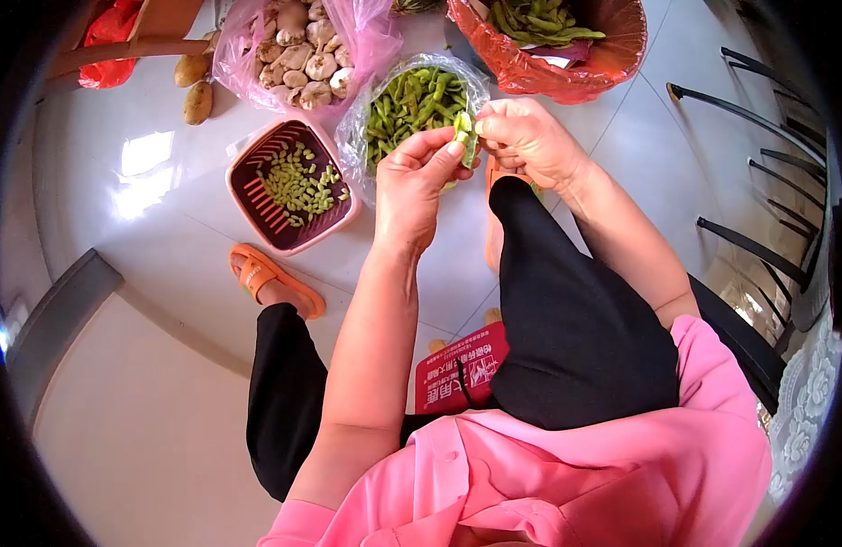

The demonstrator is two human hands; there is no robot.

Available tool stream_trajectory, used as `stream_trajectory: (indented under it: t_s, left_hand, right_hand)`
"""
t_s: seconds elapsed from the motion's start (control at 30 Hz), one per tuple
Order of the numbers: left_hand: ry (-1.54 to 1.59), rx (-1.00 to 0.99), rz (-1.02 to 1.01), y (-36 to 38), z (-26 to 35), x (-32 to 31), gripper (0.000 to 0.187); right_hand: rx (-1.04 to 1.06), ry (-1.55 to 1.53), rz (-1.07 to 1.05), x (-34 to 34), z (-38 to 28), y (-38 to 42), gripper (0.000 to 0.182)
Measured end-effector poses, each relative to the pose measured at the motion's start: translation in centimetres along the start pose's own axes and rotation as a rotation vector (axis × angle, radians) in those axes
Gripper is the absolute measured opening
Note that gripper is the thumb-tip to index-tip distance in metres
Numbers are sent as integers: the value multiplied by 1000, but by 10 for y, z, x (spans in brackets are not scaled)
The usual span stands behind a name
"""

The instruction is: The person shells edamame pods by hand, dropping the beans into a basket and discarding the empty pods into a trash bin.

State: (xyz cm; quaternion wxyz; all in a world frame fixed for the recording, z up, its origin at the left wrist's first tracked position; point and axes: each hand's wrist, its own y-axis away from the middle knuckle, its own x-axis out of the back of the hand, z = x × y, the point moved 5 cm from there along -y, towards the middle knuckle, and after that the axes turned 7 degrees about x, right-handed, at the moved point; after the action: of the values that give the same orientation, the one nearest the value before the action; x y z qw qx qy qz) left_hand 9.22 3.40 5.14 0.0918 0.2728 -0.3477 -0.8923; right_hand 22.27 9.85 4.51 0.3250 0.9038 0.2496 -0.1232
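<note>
Between my two hands is a green bean pod, split open with pale green inside showing. My left hand pinches it between thumb and fingers. Fingers of my right hand are closed at the pod's right side. Just beyond and below the hands, a clear plastic bag holds many whole green pods. Left of it stands a pink-rimmed basket with a dark slotted inside, and shelled green beans lie in it.
A pink bag of garlic bulbs stands behind the basket, with potatoes to its left. A red-bag-lined bin holds empty-looking pods. Dark chair legs are at right; a red printed bag lies below me.
</note>
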Motion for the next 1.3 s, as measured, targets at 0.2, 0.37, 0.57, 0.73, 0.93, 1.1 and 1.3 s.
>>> stream_trajectory:
  t_s: [0.2,0.37,0.57,0.73,0.93,1.1,1.3]
  left_hand:
    - [8,28,40,-4,-11,7,19]
    - [-25,35,97,-1,-11,7,18]
    - [-151,23,52,-2,-11,10,19]
    - [-191,89,41,-1,-9,10,18]
    - [-200,235,-43,-3,-15,19,19]
    - [-25,316,-44,-5,-24,25,16]
    - [43,307,-57,-5,-21,25,14]
  right_hand:
    - [-97,-73,-29,1,14,-3,12]
    - [81,506,-74,-6,10,-9,15]
    - [230,599,-148,-11,6,-3,16]
    - [431,863,-281,-15,-7,-1,16]
    - [390,1070,-383,-20,-8,2,16]
    - [501,1212,-270,-31,-12,12,12]
    - [591,1295,-275,-36,-15,13,12]
